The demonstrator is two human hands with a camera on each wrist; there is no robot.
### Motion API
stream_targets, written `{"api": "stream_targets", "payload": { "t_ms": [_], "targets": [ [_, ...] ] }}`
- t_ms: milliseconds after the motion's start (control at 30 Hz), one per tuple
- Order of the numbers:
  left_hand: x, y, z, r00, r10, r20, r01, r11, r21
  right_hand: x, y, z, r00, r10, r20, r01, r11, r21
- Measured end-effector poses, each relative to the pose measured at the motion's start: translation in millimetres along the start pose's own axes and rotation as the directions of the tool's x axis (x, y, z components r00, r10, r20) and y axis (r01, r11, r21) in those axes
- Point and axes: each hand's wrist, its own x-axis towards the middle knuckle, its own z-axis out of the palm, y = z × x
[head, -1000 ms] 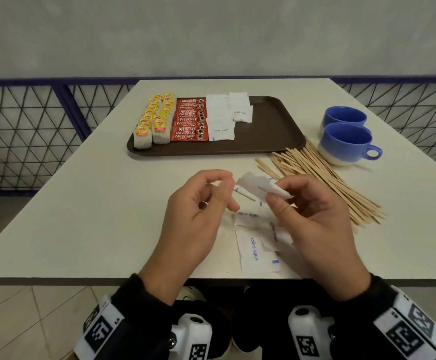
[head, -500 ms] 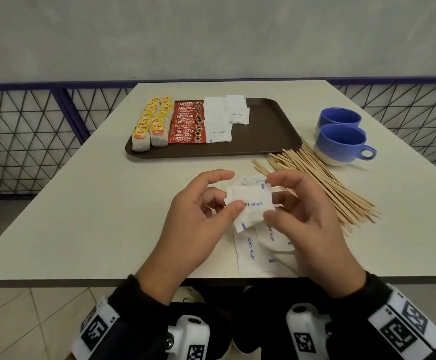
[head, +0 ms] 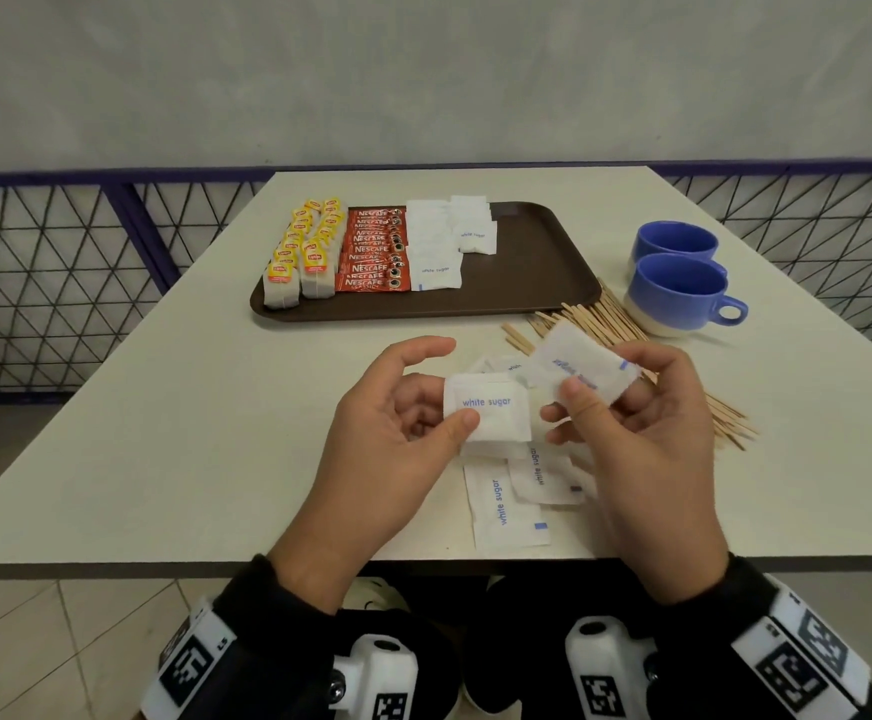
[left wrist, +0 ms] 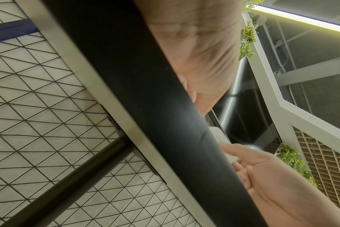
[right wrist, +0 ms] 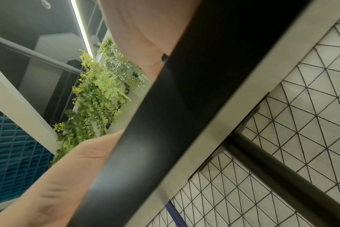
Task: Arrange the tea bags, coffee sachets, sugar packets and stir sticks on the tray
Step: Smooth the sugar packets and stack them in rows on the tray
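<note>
The left hand (head: 397, 423) pinches a flat white paper sugar packet (head: 488, 413) between thumb and fingers above the near table edge, while the right hand (head: 647, 439) pinches a second packet (head: 579, 366), tilted. Loose packets (head: 506, 504) lie below them on the smooth, pale matte table (head: 163, 407). Farther off sit thin wooden stir sticks (head: 610, 324), a brown plastic tray (head: 537, 272) and two round blue cups (head: 678, 291), before a wire-mesh railing (head: 49, 272) and grey wall.

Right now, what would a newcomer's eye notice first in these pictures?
First, the two hands at the table's near edge: the left hand pinches a stack of sugar packets, the right hand holds another packet. Behind them, the brown tray carries neat rows of tea bags, coffee sachets and sugar. To its right lie wooden stir sticks and two blue cups.
</note>
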Motion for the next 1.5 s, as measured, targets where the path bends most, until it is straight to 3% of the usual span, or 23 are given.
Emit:
{"api": "stream_targets", "payload": {
  "t_ms": [67,200,300,467,733,1000,1267,1500],
  "targets": [
    [0,-1,0,1.000,0.012,-0.016,-0.012,1.000,0.011,-1,1,-3,0.998,-0.056,0.017,0.056,0.998,-0.037],
    [-1,-1,-1,0.999,0.029,-0.028,-0.028,0.999,0.040,-2,3,-4,0.974,-0.142,0.177,0.156,0.985,-0.068],
    [-2,0,-1,0.998,0.024,-0.051,-0.022,0.999,0.035,-2,6,-4,0.949,-0.187,0.253,0.198,0.980,-0.020],
    [-5,1,1,0.998,0.028,-0.052,-0.028,1.000,0.008,-1,9,-4,0.937,-0.138,0.320,0.137,0.990,0.025],
    [-6,2,1,0.999,0.028,-0.024,-0.027,0.999,0.018,3,8,-6,0.977,0.051,0.206,-0.058,0.998,0.026],
    [-6,1,0,0.997,0.061,0.037,-0.061,0.998,-0.016,2,11,-4,0.945,-0.029,0.326,0.064,0.993,-0.098],
    [-8,4,1,0.994,0.024,0.102,-0.019,0.999,-0.049,0,14,1,0.948,-0.049,0.314,0.107,0.980,-0.170],
    [-6,0,1,0.996,0.017,0.090,-0.009,0.997,-0.083,0,15,1,0.951,-0.115,0.286,0.196,0.941,-0.275]
  ]
}}
